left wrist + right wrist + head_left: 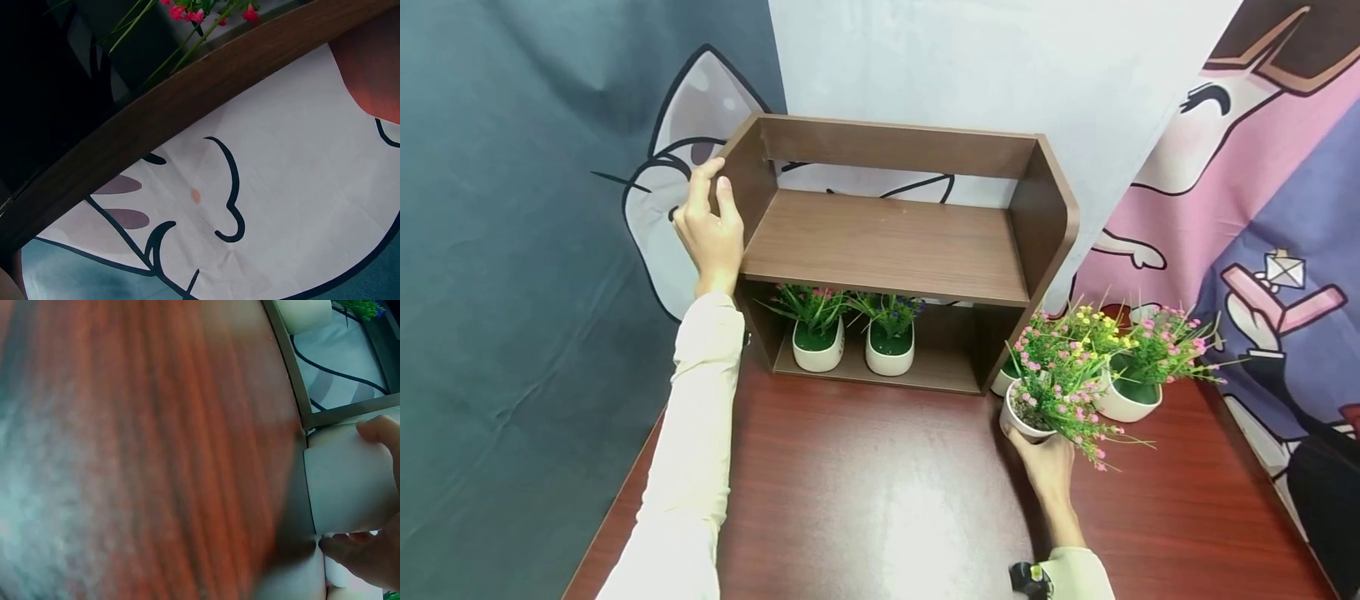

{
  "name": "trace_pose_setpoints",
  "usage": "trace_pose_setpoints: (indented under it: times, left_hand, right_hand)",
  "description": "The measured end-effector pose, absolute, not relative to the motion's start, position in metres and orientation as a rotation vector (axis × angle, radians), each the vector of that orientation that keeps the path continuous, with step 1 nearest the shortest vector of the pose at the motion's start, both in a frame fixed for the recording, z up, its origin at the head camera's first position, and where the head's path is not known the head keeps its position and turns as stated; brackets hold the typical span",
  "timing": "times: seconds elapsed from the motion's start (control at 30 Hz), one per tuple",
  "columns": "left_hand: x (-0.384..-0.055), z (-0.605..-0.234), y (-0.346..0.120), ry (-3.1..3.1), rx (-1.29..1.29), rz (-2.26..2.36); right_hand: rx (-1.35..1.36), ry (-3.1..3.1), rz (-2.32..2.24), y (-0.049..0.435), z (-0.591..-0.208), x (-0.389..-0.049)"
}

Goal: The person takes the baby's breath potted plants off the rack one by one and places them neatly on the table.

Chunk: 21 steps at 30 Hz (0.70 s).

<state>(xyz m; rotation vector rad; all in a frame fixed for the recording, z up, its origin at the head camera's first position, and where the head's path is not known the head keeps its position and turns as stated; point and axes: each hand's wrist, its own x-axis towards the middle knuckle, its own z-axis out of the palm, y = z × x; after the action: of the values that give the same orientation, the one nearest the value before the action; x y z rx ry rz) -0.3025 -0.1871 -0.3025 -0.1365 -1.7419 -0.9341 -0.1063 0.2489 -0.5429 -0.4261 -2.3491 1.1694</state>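
Note:
A brown two-tier shelf (887,242) stands on the table against the wall. My left hand (709,229) grips the edge of its left side panel, thumb and fingers bent about the board; in the left wrist view only a sliver of skin shows beside the shelf's edge (206,81). Right of the shelf, my right hand (1048,462) holds a white pot of pink flowers (1026,412), tilted to the right. In the right wrist view, thumb and fingers clasp the white pot (353,481) close to the shelf's corner.
On the lower tier stand a pot with red-pink flowers (817,346) and one with blue flowers (891,350). More potted plants cluster right of the shelf, including a yellow-flowered plant (1093,327) and another pink one (1131,400). Printed cloth (550,250) hangs behind the reddish table (850,467).

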Motion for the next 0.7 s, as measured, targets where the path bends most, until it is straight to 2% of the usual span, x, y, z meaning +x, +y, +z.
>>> trace_pose_setpoints:
  times: [0.27,0.7]
  left_hand:
    - [-0.303,-0.302,-0.19,-1.75,-0.131,-0.938]
    - [-0.305,-0.304,-0.189,-1.745,-0.141,-0.952]
  right_hand:
    - [-0.403,-2.352,1.364,0.245,-0.539,-0.09]
    - [-0.627,-2.121,1.701,0.208,-0.522,-0.051]
